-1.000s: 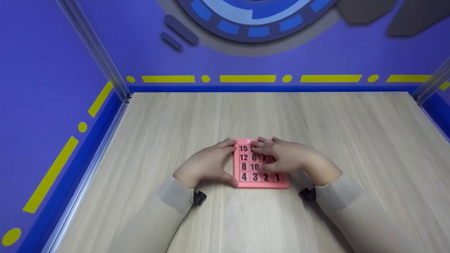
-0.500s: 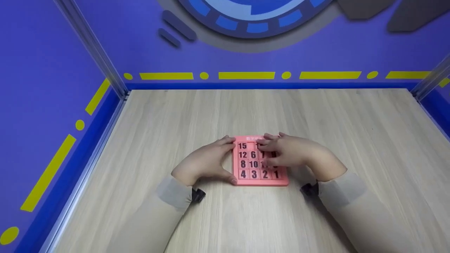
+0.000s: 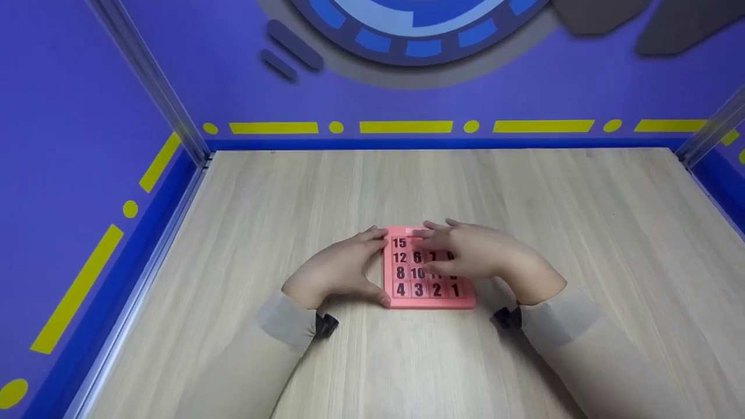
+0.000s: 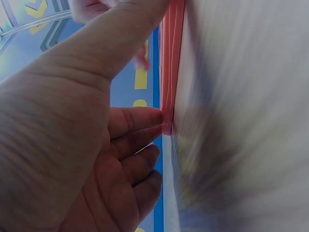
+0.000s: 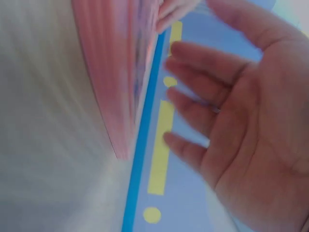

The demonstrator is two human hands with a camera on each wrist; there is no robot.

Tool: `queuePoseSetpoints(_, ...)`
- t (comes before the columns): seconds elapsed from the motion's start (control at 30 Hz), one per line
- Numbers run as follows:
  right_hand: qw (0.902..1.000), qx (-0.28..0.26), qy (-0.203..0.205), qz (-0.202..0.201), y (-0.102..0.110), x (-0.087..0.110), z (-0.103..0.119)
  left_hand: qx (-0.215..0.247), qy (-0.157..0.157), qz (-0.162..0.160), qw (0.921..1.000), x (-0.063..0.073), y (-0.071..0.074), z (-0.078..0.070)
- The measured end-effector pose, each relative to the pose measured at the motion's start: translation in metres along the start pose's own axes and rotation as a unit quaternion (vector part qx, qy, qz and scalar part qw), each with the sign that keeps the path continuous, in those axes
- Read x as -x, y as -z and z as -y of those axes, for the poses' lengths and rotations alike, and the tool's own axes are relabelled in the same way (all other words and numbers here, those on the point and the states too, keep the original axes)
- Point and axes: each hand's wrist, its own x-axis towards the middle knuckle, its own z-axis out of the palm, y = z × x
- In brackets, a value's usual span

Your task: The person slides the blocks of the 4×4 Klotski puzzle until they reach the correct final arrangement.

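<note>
A pink number slide puzzle [image 3: 400, 273] lies flat on the table, its tiles printed with black numbers. Along its left side, my left hand [image 3: 340, 267] holds the frame, thumb at the near left corner and fingertips at the far left corner. In the left wrist view, the index fingertip touches the puzzle's side [image 4: 172, 63]. My right hand [image 3: 480, 250] is above the upper right tiles with its fingers extended, covering several numbers. The right wrist view shows those fingers spread and apart from the puzzle's edge [image 5: 111, 72]; whether the thumb touches a tile is hidden.
Light wood-grain table [image 3: 279, 198] surrounds the puzzle. A blue-purple panel [image 3: 372, 105] with yellow marks rises behind it, and another panel [image 3: 70, 145] borders the left. Metal posts [image 3: 163, 99] stand at the corners.
The right hand shifted right over the puzzle, baring a gap in the top row's second column, then came back left and covers it again. The left hand stays on the frame.
</note>
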Motion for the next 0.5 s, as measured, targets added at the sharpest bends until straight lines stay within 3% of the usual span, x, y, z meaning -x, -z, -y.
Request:
queuePoseSetpoints(0.13, 0.9995, -0.027, 0.018, 0.004, -0.006, -0.006, 0.007, -0.007, -0.002, 0.0, 1.0, 0.0, 0.001, 0.001)
queuePoseSetpoints(0.5, 0.9979, -0.039, 0.027, 0.043, -0.021, -0.015, 0.01, -0.01, -0.007, 0.004, 0.9999, 0.0, 0.001, 0.001)
